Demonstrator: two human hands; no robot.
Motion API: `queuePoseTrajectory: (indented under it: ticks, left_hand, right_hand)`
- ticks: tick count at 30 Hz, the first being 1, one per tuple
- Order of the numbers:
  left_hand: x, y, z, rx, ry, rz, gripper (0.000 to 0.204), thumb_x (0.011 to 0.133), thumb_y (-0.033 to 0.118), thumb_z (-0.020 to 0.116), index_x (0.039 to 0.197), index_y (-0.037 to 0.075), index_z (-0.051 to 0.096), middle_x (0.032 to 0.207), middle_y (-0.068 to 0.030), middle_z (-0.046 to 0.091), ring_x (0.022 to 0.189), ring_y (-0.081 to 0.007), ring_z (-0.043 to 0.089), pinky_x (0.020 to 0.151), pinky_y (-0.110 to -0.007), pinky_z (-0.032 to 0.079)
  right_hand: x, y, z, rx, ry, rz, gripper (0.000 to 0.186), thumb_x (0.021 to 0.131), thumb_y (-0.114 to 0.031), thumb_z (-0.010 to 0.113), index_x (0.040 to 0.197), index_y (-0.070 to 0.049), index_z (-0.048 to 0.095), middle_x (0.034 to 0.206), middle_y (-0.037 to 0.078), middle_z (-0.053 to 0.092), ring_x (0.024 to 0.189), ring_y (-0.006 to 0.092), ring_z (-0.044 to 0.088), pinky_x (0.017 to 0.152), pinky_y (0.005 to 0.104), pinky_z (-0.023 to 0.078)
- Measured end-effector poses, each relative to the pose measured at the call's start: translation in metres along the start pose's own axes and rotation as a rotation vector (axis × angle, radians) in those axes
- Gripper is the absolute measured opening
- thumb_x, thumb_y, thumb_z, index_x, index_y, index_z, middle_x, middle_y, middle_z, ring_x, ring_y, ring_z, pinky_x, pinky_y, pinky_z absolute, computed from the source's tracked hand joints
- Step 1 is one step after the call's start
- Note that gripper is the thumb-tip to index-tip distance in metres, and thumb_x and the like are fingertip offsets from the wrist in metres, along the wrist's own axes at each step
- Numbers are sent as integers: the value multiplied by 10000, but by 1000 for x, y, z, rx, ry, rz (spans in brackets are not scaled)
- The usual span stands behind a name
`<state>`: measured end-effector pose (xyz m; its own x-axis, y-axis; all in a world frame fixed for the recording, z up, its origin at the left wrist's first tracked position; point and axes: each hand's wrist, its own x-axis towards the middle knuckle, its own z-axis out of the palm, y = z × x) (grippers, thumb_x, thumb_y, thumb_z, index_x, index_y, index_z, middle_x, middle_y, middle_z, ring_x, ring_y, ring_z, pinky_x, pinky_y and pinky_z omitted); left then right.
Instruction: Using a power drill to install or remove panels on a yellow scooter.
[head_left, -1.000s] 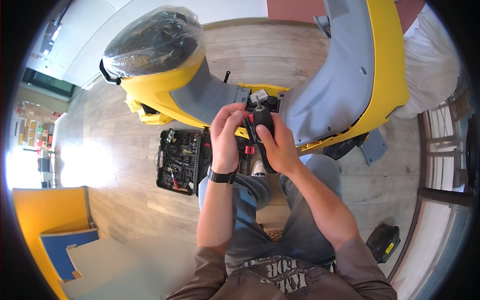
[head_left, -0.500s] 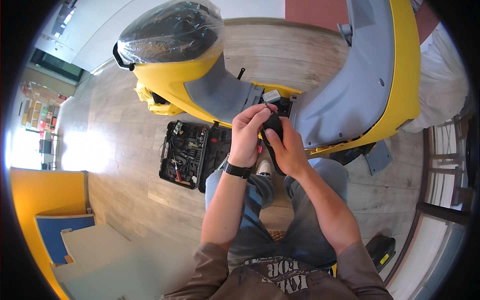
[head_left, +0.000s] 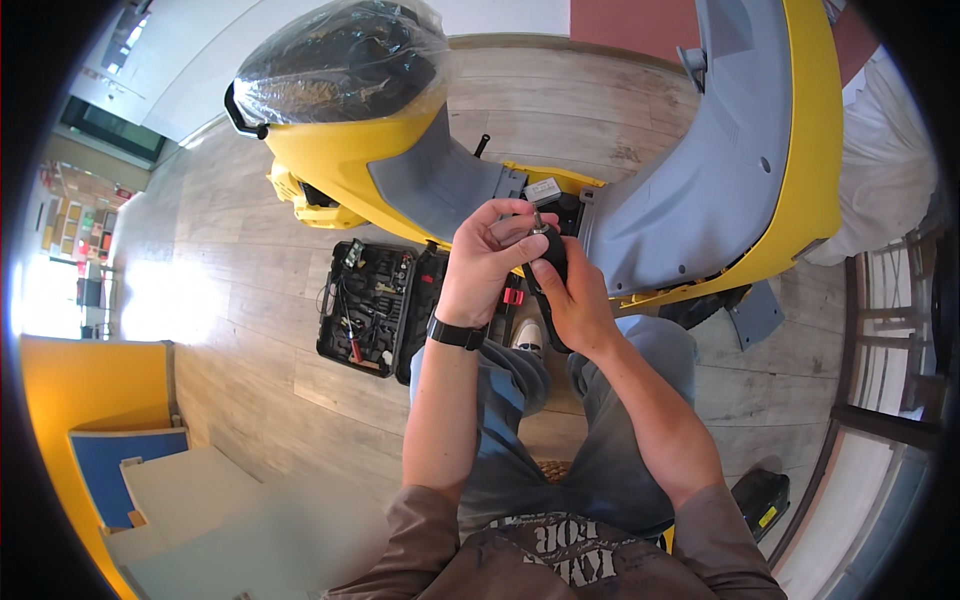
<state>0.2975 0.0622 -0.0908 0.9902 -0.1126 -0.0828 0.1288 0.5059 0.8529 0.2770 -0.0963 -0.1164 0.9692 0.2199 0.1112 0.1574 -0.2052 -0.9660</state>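
Note:
A black cordless driver [head_left: 553,262] with a metal tip [head_left: 538,219] at its upper end is held in front of the scooter's footboard. My right hand [head_left: 580,305] is closed around its body, the thumb lying along the side. The left thumb and fingers of my left hand [head_left: 480,265] close on the front end, around the base of the tip. Some of the driver is hidden behind both hands. Just beyond it, the yellow and grey scooter [head_left: 690,210] has an opening in its floor, where a small silver box [head_left: 541,192] sits.
An open black tool case [head_left: 366,310] with various tools lies on the wooden floor to the left. Plastic film wraps the dark scooter seat [head_left: 340,65]. A grey panel [head_left: 757,315] rests on the floor at right, and a black case [head_left: 762,500] stands lower right.
My left hand has shifted slightly left and its fingers have loosened, so more of the metal tip shows. The right hand keeps its hold on the driver.

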Motion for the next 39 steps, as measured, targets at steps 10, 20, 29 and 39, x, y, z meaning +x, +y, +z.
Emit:
queuePoseTrajectory:
  ticks: [10,20,29,39]
  left_hand:
    - [-5,1,13,244,80,47,333,896,58,775,1201,2,653,1010,-3,682,926,-66,613,843,-233,490]
    - [-3,3,-3,136,103,10,259,958,83,690,1188,-34,698,1013,-41,720,965,-87,642,905,-242,494]
    - [-1,-4,9,176,173,95,175,968,63,695,1117,-26,717,1014,-23,724,928,-77,642,887,-227,496]
    - [-10,35,-26,-186,436,409,110,1024,146,629,1112,85,656,1054,-14,668,981,-157,646,919,-371,512]
  right_hand:
    - [0,-2,3,-25,30,-11,378,1064,-322,600,1233,10,538,963,230,721,891,444,714,760,476,543]
    - [2,-5,-3,-8,81,7,403,1061,-337,607,1226,25,539,932,227,714,880,425,717,730,447,543]
    - [-1,-4,0,-24,-16,17,431,1052,-341,616,1237,40,534,928,238,716,899,442,711,740,458,542]
    - [-2,6,0,0,-9,124,432,1063,-375,598,1231,23,574,999,159,720,898,276,704,742,413,542]
